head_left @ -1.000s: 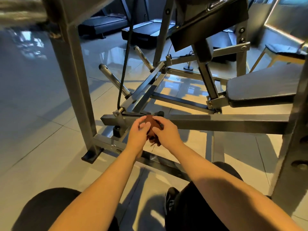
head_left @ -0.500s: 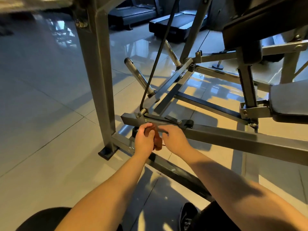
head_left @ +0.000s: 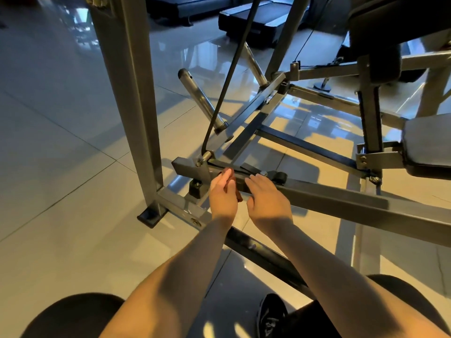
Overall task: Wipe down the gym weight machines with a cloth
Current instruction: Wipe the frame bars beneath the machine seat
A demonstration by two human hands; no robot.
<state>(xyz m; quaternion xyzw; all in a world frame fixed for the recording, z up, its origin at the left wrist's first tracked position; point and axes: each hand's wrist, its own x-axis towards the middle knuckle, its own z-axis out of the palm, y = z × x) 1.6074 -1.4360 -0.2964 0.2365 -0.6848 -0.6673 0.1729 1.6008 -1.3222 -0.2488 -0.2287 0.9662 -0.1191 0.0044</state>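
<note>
Here, left hand (head_left: 223, 195), fingers straight together, pressing cloth (head_left: 238, 195) on bar (head_left: 341, 201), right hand (head_left: 267, 200) flat alongside.

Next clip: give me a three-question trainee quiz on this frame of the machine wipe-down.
1. True or false: the right hand rests with straight fingers on the grey bar.
2. The brown cloth is against which hand? A) left hand B) right hand.
3. Fill in: the floor is covered in glossy ___.
Key: 1 true; 2 A; 3 tiles.
</note>
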